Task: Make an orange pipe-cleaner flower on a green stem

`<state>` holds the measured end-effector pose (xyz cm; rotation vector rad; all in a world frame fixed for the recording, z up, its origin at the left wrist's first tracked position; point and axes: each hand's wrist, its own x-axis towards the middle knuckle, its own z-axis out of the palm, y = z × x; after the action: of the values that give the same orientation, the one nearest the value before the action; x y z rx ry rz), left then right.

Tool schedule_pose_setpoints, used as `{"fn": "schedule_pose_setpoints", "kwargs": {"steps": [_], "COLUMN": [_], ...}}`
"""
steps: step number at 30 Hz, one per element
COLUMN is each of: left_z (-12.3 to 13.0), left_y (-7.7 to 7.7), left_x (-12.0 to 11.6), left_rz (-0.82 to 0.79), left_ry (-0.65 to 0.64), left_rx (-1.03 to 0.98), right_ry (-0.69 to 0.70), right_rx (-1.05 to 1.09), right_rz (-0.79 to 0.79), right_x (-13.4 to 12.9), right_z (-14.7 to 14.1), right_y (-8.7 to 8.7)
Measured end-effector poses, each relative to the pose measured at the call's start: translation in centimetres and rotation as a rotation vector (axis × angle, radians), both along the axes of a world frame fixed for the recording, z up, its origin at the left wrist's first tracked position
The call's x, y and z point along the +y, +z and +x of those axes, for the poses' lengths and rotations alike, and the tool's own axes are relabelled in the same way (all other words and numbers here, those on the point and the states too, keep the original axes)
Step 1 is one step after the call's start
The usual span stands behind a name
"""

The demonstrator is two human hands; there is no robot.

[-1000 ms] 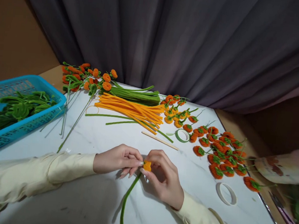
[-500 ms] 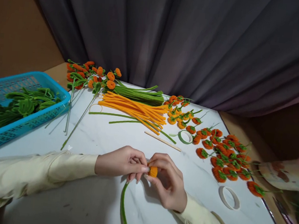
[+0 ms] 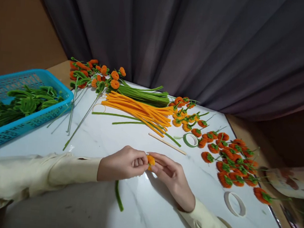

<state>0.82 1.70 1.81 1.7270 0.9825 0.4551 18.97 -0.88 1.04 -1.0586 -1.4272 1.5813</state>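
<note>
A small yellow-orange flower head (image 3: 150,161) is held between both hands over the front of the white table (image 3: 83,207). My left hand (image 3: 125,164) has its fingers curled at the flower's left side. A green stem (image 3: 118,197) hangs below this hand; its upper part is hidden. From the right, my right hand (image 3: 174,175) pinches the flower with thumb and fingertips. Behind the hands lie a thin wooden stick (image 3: 167,144), a bundle of orange stems (image 3: 139,109) and a bundle of green stems (image 3: 145,96).
A blue basket (image 3: 47,110) of green leaf pieces stands at the left. Orange flowers (image 3: 228,160) spread over the right side, near a green tape roll (image 3: 190,140) and a white ring (image 3: 234,204). Another person's sleeve (image 3: 290,181) shows at the right edge.
The flower head has turned and risen slightly between my hands. The hanging green stem has swung left and less of it shows. My right hand's fingers have straightened somewhat.
</note>
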Motion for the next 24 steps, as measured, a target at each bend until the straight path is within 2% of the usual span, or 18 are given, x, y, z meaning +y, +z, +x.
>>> {"fn": "schedule_pose_setpoints", "kwargs": {"steps": [2, 4, 11, 15, 22, 24], "left_z": [0.0, 0.0, 0.0, 0.0, -0.1, -0.2], "left_y": [0.1, 0.5, 1.1, 0.9, 0.7, 0.5], "left_x": [0.1, 0.1, 0.0, -0.1, -0.3, -0.3], "left_rz": [-0.05, -0.071, -0.205, -0.071, 0.334, 0.389], "left_ry": [-0.007, -0.022, -0.035, -0.039, -0.109, -0.145], "left_rx": [0.015, 0.028, 0.087, 0.148, 0.381, 0.426], "right_ry": [-0.004, -0.017, 0.0, -0.005, 0.011, 0.012], "right_rx": [0.027, 0.011, -0.059, -0.081, -0.067, -0.068], "right_rz": [-0.069, -0.073, 0.053, 0.077, 0.071, 0.07], "right_x": [0.2, 0.4, 0.3, 0.1, 0.0, 0.0], "right_z": [0.0, 0.1, -0.1, -0.3, -0.3, -0.3], "right_y": [-0.2, -0.4, -0.7, -0.9, -1.3, -1.3]}}
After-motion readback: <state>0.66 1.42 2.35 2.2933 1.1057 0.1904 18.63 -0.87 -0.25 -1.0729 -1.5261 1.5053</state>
